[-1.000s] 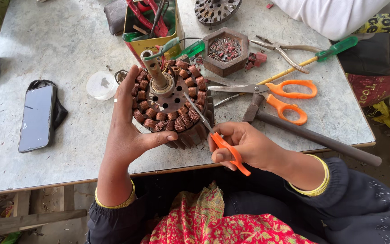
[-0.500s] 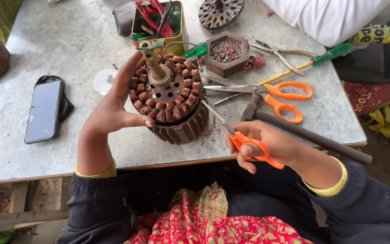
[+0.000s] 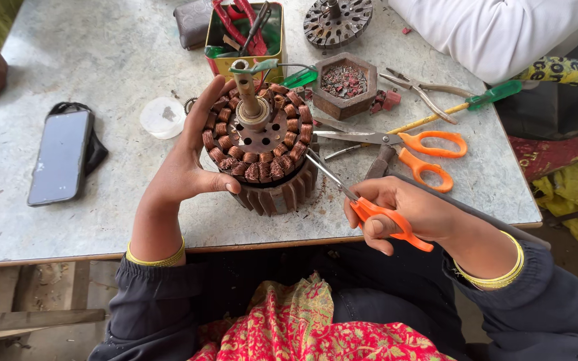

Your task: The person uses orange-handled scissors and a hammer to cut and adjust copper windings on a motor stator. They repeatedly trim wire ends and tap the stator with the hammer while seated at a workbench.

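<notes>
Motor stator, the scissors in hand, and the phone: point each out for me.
Motor stator (image 3: 260, 144), head view, on its ring of copper coils.
Orange-handled scissors (image 3: 386, 215), head view, on the handle loop in the right hand.
Phone (image 3: 59, 158), head view, on its dark screen.

Copper-brown stator, orange-handled scissors, black phone, green-handled screwdriver, speckled grey table.

Scissors: two. Screwdrivers: one. Phone: one.

Left hand steadies motor stator; right hand grips scissors.
</notes>
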